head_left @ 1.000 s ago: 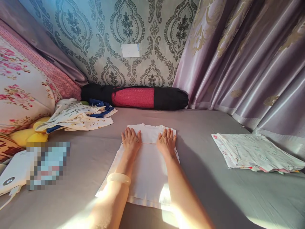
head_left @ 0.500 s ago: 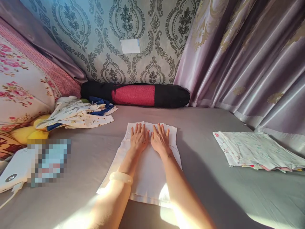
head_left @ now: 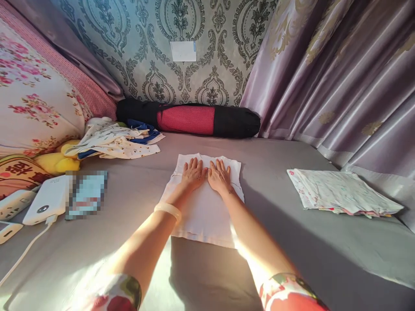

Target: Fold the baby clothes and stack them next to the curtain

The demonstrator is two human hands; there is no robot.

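A white cloth garment (head_left: pixel 207 211) lies spread on the grey bed sheet (head_left: pixel 136 181), its far edge slightly wavy. My left hand (head_left: pixel 194 173) rests palm down on its upper left part, fingers stretched out. Beside it, my right hand (head_left: pixel 219 176) lies flat on the upper right part with fingers a little apart. The two thumbs almost meet near the middle of the cloth. A pale bangle (head_left: pixel 167 210) circles my left wrist. Both forearms cover parts of the garment's sides.
Rumpled patterned clothes (head_left: pixel 113 140) lie at the back left. A black and red rolled bag (head_left: pixel 188 119) runs along the wall. Folded cloths (head_left: pixel 340 190) are stacked at the right. At the left are a white power bank (head_left: pixel 48 201) with a cable and a blurred-out item (head_left: pixel 87 194).
The view has shifted, bringing more of my sleeves and the items at the left into sight. My hands remain flat on nearly the same part of the white garment.
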